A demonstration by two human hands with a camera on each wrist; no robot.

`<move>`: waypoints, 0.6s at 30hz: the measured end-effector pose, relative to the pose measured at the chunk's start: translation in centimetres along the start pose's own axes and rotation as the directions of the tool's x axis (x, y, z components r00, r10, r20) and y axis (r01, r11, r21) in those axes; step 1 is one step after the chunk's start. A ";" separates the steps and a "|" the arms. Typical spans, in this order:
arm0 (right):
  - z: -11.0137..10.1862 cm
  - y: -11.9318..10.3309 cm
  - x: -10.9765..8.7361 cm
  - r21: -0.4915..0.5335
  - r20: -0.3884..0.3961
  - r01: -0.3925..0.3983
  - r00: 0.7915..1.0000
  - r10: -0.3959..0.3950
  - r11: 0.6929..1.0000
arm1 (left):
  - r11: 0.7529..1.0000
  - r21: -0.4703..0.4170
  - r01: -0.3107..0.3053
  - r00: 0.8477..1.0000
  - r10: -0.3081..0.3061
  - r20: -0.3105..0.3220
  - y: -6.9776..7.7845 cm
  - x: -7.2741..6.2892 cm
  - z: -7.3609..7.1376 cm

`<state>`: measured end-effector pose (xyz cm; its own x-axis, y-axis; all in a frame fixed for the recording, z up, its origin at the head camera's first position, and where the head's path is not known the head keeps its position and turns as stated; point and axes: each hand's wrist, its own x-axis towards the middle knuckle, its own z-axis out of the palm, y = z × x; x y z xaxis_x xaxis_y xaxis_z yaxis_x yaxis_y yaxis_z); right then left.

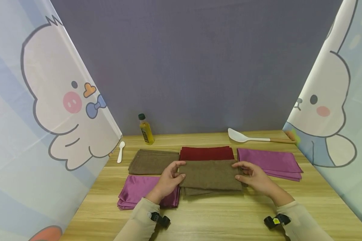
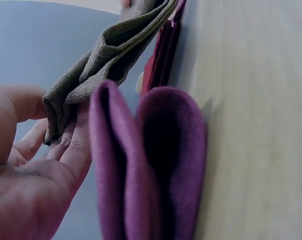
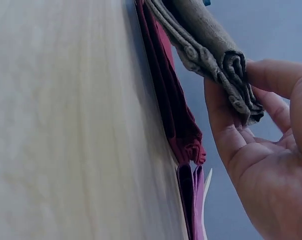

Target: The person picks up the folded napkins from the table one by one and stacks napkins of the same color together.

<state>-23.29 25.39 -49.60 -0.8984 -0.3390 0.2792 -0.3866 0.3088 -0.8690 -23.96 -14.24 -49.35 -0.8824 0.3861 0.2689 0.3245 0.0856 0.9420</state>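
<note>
A folded brown cloth (image 1: 210, 174) is held up off the table between both hands, in front of a folded dark red cloth (image 1: 206, 153). My left hand (image 1: 170, 180) pinches its left end, thumb on the near face and fingers behind and beneath; the left wrist view shows the folded layers between them. At the right end, my right hand (image 1: 254, 177) pinches the same cloth, and its stacked folds (image 3: 236, 85) show in the right wrist view. A folded purple satin cloth (image 1: 141, 189) lies under and beside the left forearm, large and close in the left wrist view.
Another folded brown cloth (image 1: 154, 162) lies at the left, and a purple cloth (image 1: 266, 160) at the right. Along the back are an oil bottle (image 1: 146, 130) and a white spatula with a wooden handle (image 1: 247, 138). A small white spoon (image 1: 121, 152) lies far left. Fabric walls enclose three sides.
</note>
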 end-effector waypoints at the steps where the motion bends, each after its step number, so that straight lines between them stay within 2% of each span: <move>1: 0.0 -0.1 0.1 0.000 -0.002 -0.001 1.000 0.001 1.000 | 1.000 0.001 -0.002 1.000 0.002 -0.007 0.0 0.1 0.0; 6: -0.2 -0.9 0.7 0.010 -0.009 0.020 1.000 -0.020 1.000 | 1.000 0.012 0.004 0.999 -0.003 -0.051 0.3 0.3 -0.4; 12: -0.4 -2.5 1.7 0.010 0.026 0.018 0.999 -0.019 1.000 | 1.000 -0.026 -0.007 0.999 0.005 -0.043 0.8 0.4 -1.3; 18: -0.4 -3.4 2.9 -0.033 0.042 0.032 0.999 -0.031 0.999 | 1.000 0.009 -0.018 0.998 0.018 -0.055 1.8 0.6 -2.4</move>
<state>-24.67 23.65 -45.64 -0.8765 -0.3857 0.2882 -0.4219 0.3268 -0.8457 -24.68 -16.09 -46.99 -0.8937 0.3362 0.2970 0.3434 0.0868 0.9352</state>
